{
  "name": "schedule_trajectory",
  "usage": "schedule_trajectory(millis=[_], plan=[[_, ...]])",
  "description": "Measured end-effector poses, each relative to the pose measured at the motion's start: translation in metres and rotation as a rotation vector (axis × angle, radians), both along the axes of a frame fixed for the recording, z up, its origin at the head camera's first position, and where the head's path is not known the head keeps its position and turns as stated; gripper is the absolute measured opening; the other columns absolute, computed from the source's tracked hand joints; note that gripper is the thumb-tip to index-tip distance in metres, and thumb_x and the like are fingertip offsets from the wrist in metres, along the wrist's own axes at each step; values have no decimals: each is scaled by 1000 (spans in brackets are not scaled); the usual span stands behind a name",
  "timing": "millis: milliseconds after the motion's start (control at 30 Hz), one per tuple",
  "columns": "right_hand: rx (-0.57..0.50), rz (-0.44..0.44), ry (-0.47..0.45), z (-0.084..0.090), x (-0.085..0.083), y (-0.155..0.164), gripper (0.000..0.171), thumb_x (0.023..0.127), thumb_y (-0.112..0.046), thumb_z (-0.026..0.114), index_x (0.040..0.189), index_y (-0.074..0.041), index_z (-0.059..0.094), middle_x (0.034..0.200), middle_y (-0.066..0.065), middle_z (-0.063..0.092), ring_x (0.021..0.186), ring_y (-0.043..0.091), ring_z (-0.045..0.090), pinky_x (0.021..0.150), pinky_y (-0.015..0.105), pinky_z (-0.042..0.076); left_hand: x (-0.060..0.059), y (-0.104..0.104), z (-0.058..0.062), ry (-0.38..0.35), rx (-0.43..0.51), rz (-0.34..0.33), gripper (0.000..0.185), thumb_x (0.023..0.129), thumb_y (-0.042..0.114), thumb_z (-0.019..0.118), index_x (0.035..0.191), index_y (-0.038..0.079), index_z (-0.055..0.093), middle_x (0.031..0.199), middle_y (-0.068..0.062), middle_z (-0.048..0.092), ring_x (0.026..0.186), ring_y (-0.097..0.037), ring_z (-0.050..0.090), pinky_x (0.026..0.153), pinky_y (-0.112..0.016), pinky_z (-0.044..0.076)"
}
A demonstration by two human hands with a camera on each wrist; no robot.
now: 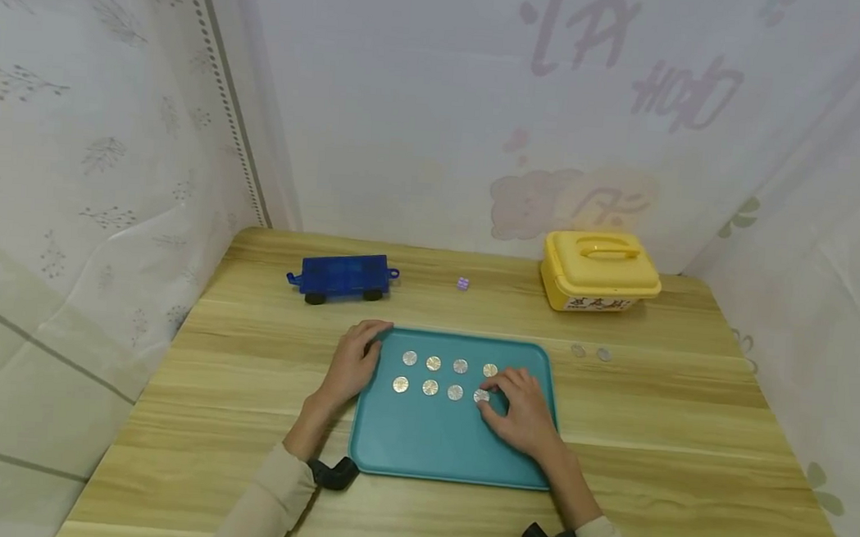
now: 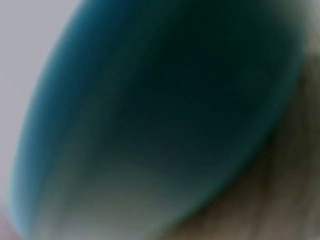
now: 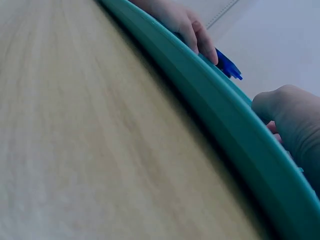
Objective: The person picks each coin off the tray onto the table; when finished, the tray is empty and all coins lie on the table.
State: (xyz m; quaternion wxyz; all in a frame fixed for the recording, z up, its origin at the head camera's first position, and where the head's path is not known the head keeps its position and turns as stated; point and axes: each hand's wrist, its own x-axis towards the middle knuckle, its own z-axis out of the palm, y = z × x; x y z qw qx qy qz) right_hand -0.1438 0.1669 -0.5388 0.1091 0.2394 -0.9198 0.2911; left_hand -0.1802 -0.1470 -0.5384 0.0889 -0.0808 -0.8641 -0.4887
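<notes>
On the teal tray lie several round, shiny coins in two rows, the upper row reaching from a coin at the left. My right hand is over the tray's right half, its thumb and index finger pinching the rightmost coin of the lower row. My left hand rests at the tray's upper left edge, its fingers relaxed along the rim. In the right wrist view the tray's rim hides the coins, and part of the right hand shows behind it. The left wrist view is a blur of teal tray.
Two loose coins lie on the wooden table right of the tray. Behind it stand a blue toy wagon, a small purple die and a yellow lidded box with a handle. Patterned curtains enclose the table.
</notes>
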Motion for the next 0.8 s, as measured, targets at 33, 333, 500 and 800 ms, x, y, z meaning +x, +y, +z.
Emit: schedule_trajectory(millis=[33,333,500,800], plan=[[-10,2,-7,0,0,0,19,80,-22,81,95,-18,70,91,-7,63,89,11,48,80,36,37,0,0,0,-1,2,-2,37,97,-3,53,131,5,64,132,-12,63,122,-33,55,101,-48,44],[-89,65,20,-5,-2,0,21,81,-14,80,96,-19,66,84,-10,60,80,6,50,76,32,39,-1,0,-1,3,6,-4,36,97,-2,54,131,5,64,132,-13,63,121,-33,55,101,-49,45],[-94,72,29,-7,0,0,20,82,-13,79,99,-19,69,83,-10,57,79,5,48,73,29,34,-1,0,-1,5,6,-5,36,97,-2,54,131,5,64,132,-13,63,121,-33,56,101,-49,45],[-69,66,-29,-5,0,0,25,82,-19,80,107,-17,75,90,-9,64,84,7,51,78,33,38,0,0,-1,12,3,-2,36,97,-3,54,131,5,65,131,-13,63,121,-33,56,101,-50,44]])
